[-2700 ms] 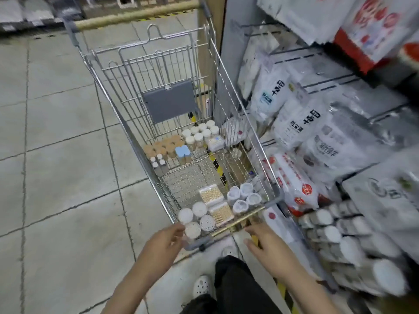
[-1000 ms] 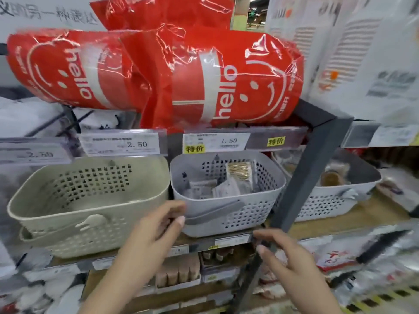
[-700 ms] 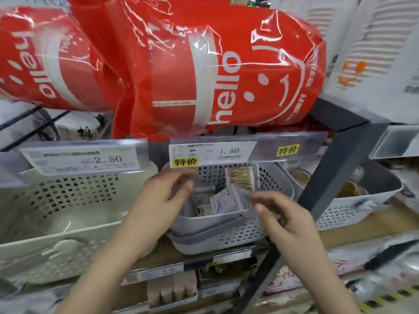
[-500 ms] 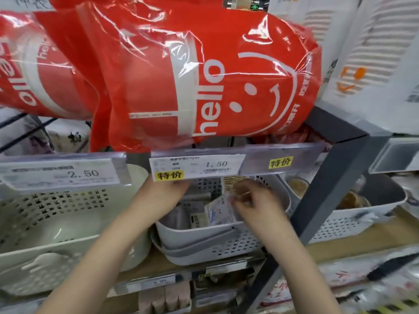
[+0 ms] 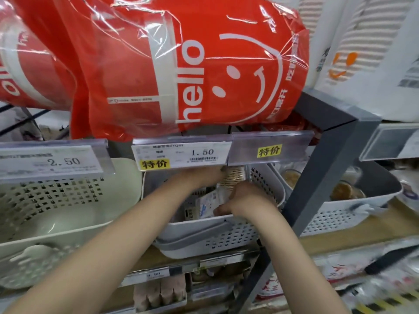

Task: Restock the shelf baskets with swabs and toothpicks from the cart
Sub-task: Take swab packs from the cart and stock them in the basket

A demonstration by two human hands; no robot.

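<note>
Here, from left to right across the shelf:

Cream basket (image 5: 68,214): sat at the far left under the 2.50 price tag (image 5: 52,163); nothing showed inside it.

Left hand (image 5: 204,177): reached into the grey basket (image 5: 213,236) under the 1.50 price tag (image 5: 181,156); its fingers were hidden by the tag and by the swab box (image 5: 234,175), which it touched at the rear, so whether it gripped the box could not be told.

Grey basket: stood in the middle of the shelf, just beside the cream one; it held the swab box and flat paper packets (image 5: 207,203).

Right hand (image 5: 243,201): curled over the packets at the right of the grey basket, thumb and fingers pinching one.

White basket (image 5: 340,214): stood beyond the grey upright (image 5: 322,177); brownish goods in it were too blurred to name.

Red bags (image 5: 181,64): hung low over the basket mouths.

Handling: the swab box looked light, stiff and smooth, likely best pinched across its short sides; the packets looked thin, limp and slippery, likely to slide when stacked, so an edge pinch should serve.

Count: three baskets, two priced tags, one swab box; at least two packets, the rest hidden by the hands.
</note>
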